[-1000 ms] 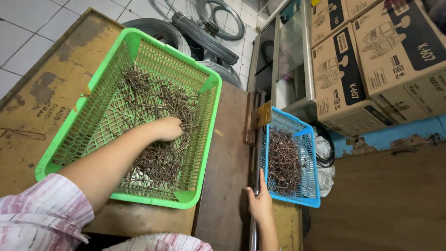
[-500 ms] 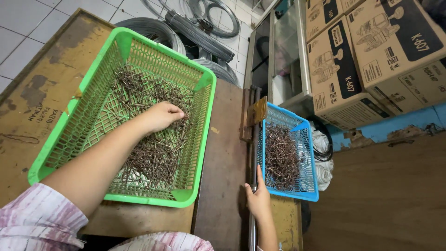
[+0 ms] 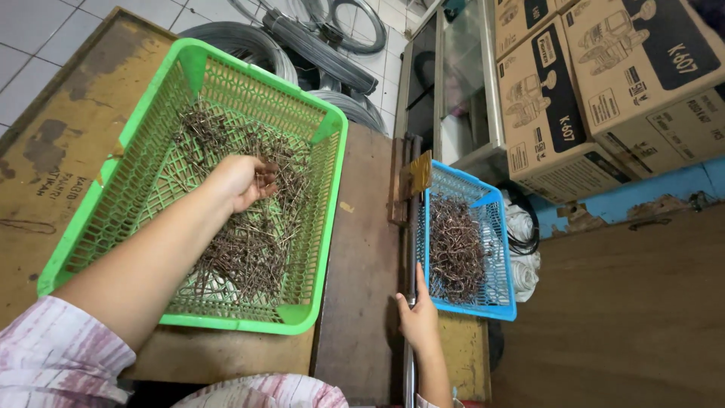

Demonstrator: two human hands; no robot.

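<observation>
Lifted left hand (image 3: 240, 181) pinches thin rusty-brown wire pieces (image 3: 249, 242).

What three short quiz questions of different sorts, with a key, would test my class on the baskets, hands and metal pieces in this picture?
1. True or false: the left hand is inside the green basket.
2. Which basket is smaller? A. the green one B. the blue basket
3. Fill in: the right hand rests beside the near end of the ___ basket.

Key:
1. True; it is closed on some of the thin brown metal pieces there.
2. B.
3. Blue; it lies on a metal rail, and the hand appears empty.
</observation>
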